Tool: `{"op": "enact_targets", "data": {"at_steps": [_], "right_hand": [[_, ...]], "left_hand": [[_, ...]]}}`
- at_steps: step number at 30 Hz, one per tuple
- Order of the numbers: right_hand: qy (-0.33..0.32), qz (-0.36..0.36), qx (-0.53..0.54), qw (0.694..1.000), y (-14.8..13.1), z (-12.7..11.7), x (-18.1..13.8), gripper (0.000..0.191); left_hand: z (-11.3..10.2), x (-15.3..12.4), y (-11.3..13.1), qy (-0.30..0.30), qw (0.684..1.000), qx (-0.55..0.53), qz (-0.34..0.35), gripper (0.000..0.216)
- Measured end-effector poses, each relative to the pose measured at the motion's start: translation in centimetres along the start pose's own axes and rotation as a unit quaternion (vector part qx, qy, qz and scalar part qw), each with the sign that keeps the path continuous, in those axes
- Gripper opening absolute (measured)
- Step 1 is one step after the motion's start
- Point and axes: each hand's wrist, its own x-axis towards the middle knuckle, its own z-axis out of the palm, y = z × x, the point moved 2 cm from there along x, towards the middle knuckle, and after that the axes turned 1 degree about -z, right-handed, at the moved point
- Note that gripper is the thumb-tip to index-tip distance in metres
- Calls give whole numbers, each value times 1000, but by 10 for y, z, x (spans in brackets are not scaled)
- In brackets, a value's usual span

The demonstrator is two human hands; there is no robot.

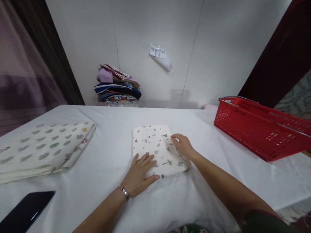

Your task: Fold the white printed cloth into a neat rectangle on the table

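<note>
A folded white cloth (pixel 157 144) printed with small plants and shapes lies flat in the middle of the table, in front of me. My left hand (pixel 141 174) rests on its near left part, palm down with fingers spread. At the cloth's right edge, my right hand (pixel 183 146) has its fingers bent inward, thumb and forefinger close together on the fabric; the other fingertips are partly hidden.
A larger folded cloth with grey spots (pixel 42 146) lies at the left. Nearer stands a black flat device (pixel 22 220). A red basket (pixel 260 132) is at the right. Several folded garments (pixel 119 87) are stacked against the back wall, with a paper note (pixel 157 52) beside.
</note>
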Motion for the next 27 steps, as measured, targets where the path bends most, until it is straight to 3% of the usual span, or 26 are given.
{"op": "enact_targets", "data": {"at_steps": [5,9,15,19,27], "right_hand": [[18,85,-51,995,5,11,73,24],[10,130,-65,989,11,26,102,24],[18,141,-76,987,17,41,113,17],[46,136,-86,986,22,41,119,22],[-3,166,-92,982,37,46,124,26]], "left_hand": [[0,-2,-1,13,1000,-4,15,55],[2,-4,-5,24,999,-5,35,55],[7,-5,-9,26,999,-3,42,56],[7,-5,-8,28,999,-9,44,56],[-1,-5,-2,17,998,-55,26,57]]}}
